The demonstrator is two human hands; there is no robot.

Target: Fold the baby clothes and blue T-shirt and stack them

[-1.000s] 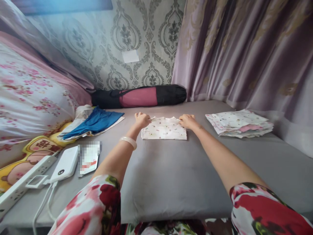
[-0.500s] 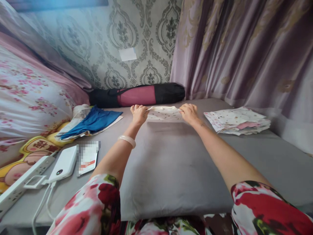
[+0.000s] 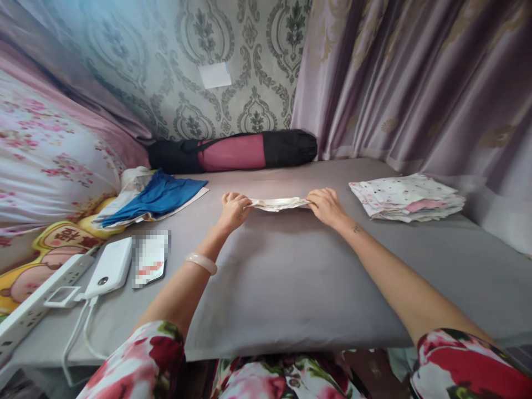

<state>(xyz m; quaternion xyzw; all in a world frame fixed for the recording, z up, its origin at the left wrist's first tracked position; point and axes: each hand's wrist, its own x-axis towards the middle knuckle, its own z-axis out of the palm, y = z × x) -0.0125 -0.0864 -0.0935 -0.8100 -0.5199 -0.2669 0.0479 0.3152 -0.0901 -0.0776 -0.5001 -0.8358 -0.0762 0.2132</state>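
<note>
A small white piece of cloth [image 3: 279, 204], perhaps a garment, is stretched between my two hands just over the grey bed sheet [image 3: 286, 288]. Its left end is pinched by my left hand [image 3: 235, 211], its right end by my right hand [image 3: 326, 205]. Seen nearly edge-on, the cloth shows as a narrow, slightly rumpled band, so its full shape is hidden. To the right of my right hand lies a stack of folded printed clothes [image 3: 407, 198]. Left of my left hand, a blue garment [image 3: 155, 198] rests loosely on lighter cloth.
A black and pink roll bag [image 3: 233, 152] lies along the wall. At the left are a phone [image 3: 150, 259], a white power bank [image 3: 110, 266] with cables, a power strip [image 3: 41, 302] and a yellow cartoon cushion [image 3: 31, 271]. Curtains [image 3: 399, 83] hang at the right.
Both hands have come lower and nearer with the cloth. Its spotted face, visible before, has tipped so that mostly a plain white edge shows. The camera view has shifted slightly.
</note>
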